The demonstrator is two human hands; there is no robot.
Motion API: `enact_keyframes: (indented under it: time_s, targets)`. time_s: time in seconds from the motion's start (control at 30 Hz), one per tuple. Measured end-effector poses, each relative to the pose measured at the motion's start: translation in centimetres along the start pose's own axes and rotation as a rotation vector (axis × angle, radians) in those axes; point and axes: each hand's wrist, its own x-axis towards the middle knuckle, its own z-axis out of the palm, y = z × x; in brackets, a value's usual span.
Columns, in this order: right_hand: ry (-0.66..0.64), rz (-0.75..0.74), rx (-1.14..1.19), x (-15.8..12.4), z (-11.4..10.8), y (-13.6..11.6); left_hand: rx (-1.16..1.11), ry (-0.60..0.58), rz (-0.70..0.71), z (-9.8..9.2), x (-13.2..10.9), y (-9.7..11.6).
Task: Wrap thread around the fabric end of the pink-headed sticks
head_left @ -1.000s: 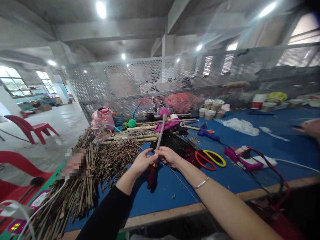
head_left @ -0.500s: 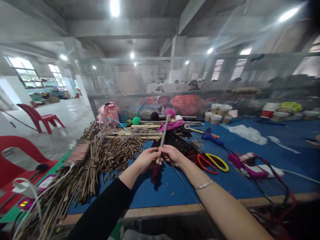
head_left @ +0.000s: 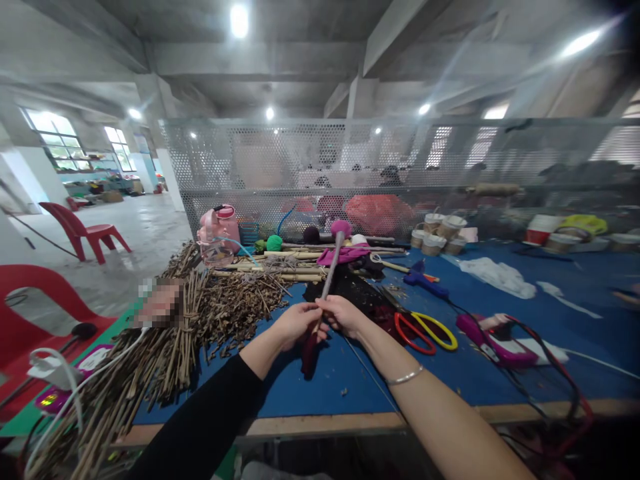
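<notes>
Both my hands meet on a thin grey stick [head_left: 331,270] that slants up and away and ends in a round pink ball [head_left: 341,228]. My left hand [head_left: 297,325] is closed round the stick's lower part, where dark red fluffy material [head_left: 309,352] hangs below the fingers. My right hand [head_left: 341,312] pinches the stick just above it; a silver bracelet sits on that wrist. The hands hover over a blue table top [head_left: 450,373].
A heap of dry twigs and stick bundles [head_left: 200,320] fills the left of the table. Red-and-yellow scissors [head_left: 425,330], a blue glue gun [head_left: 423,279], a pink tool with cables [head_left: 493,333], paper cups [head_left: 437,233] and a pink jug [head_left: 220,230] lie around. A perforated metal screen [head_left: 400,167] backs the table. Red chairs [head_left: 85,233] stand left.
My hands stay on the stick in nearly the same place. The head camera has tilted and shifted a little, so the scene sits slightly lower and further right. The dark red material moved slightly under my left hand.
</notes>
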Motion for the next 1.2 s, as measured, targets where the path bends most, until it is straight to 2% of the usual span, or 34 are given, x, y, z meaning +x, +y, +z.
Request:
enact_keyframes:
  time_s: [0.1, 0.13, 0.2, 0.3, 0.43, 0.5, 0.57, 0.7, 0.77, 0.83, 0.9, 1.0, 1.07, 1.13, 1.2]
  targets:
    - [0.097, 0.017, -0.106, 0.3, 0.3, 0.4, 0.558, 0.258, 0.133, -0.4, -0.3, -0.1]
    - [0.122, 0.019, -0.127, 0.5, 0.4, 0.5, 0.694, 0.32, 0.175, -0.5, -0.3, -0.1]
    - [0.15, 0.016, -0.139, 0.6, 0.5, 0.6, 0.814, 0.365, 0.225, -0.5, -0.4, 0.0]
    - [0.095, -0.001, -0.017, 0.4, 0.3, 0.2, 0.683, 0.304, 0.226, -0.2, -0.3, 0.1]
    - [-0.053, -0.015, 0.202, -0.3, -0.3, -0.8, 0.119, 0.022, 0.056, 0.3, -0.3, 0.1]
    - [-0.083, -0.012, 0.205, -0.4, -0.6, -0.9, -0.031, -0.087, -0.019, 0.3, -0.3, 0.1]
    - [-0.051, 0.013, 0.112, -0.4, -0.6, -0.8, 0.076, -0.074, -0.044, 0.1, -0.4, 0.1]
    - [0.031, 0.051, -0.092, -0.1, -0.2, 0.0, 0.603, 0.226, 0.175, -0.4, -0.7, 0.0]
    - [0.021, 0.043, -0.09, 0.0, -0.1, 0.2, 0.713, 0.276, 0.24, -0.6, -0.7, 0.0]
    - [-0.022, 0.037, -0.041, 0.0, -0.3, 0.1, 0.71, 0.249, 0.227, -0.5, -0.6, 0.1]
    - [-0.095, 0.027, 0.04, -0.2, -0.7, -0.2, 0.602, 0.2, 0.187, -0.2, -0.6, 0.2]
    - [-0.18, 0.01, 0.159, -0.5, -1.2, -0.8, 0.244, 0.018, 0.085, 0.3, -0.9, 0.5]
    - [-0.186, 0.021, 0.162, -0.7, -1.3, -0.9, 0.034, -0.102, 0.004, 0.5, -1.0, 0.6]
    - [-0.14, 0.035, 0.075, -0.8, -1.1, -0.8, 0.024, -0.139, -0.067, 0.4, -1.1, 0.5]
    - [-0.06, 0.041, -0.055, -0.7, -0.7, -0.6, 0.215, -0.076, -0.071, 0.1, -0.9, 0.2]
